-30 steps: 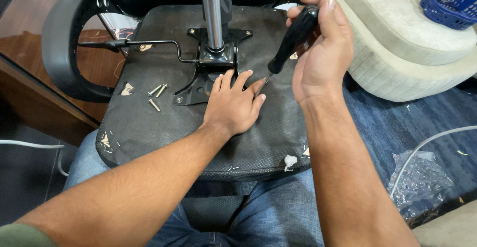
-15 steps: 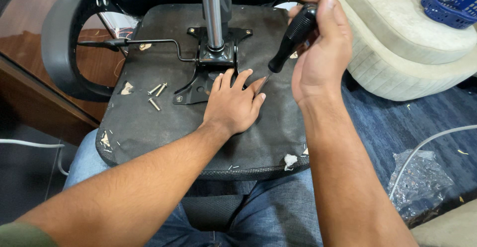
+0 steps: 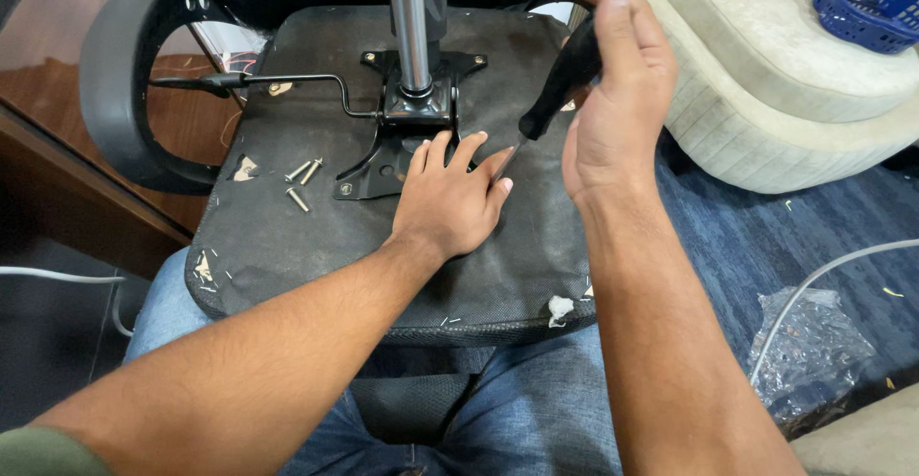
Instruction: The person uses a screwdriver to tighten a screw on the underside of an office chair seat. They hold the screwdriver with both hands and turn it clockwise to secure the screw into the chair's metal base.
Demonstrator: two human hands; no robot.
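black screwdriver (image 3: 560, 84) gripped by right hand (image 3: 613, 103); left hand (image 3: 450, 199) flat on chair underside (image 3: 287, 246).

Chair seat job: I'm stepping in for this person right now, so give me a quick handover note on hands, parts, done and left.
Left hand: flat on the seat underside, fingers at the tip of the screwdriver.
Right hand: gripping the screwdriver handle, shaft angled down to the black bracket.
Three loose screws lie left of the bracket.
Done: bracket sits on the seat, some screws visible in its corners.
Left: the loose screws are not in.
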